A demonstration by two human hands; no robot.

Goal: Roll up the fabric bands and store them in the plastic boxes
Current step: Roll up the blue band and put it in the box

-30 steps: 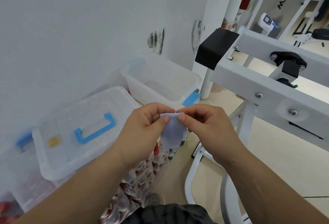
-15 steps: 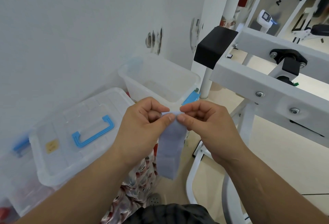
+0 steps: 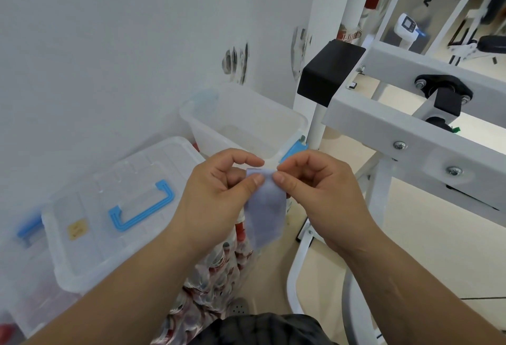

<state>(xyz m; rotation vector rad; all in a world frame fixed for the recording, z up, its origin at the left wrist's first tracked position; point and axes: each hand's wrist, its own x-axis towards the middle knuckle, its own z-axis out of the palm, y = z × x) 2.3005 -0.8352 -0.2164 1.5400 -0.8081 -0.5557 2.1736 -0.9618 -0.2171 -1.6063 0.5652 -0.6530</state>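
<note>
Pinching the top edge of the band (image 3: 265,209), both hands met in front of the open box (image 3: 247,122), nearer the camera. The left hand (image 3: 216,194) gripped the band's left corner between thumb and forefinger, remaining fingers curled. The right hand (image 3: 319,194) gripped the right corner the same way, knuckles up. The band hung straight down from the two pinches, pale blue, its lower end free. Left of the open box, a lidded box (image 3: 109,213) with a blue handle (image 3: 142,207) stood against the wall. Right of the open box stood a white frame (image 3: 410,131).
</note>
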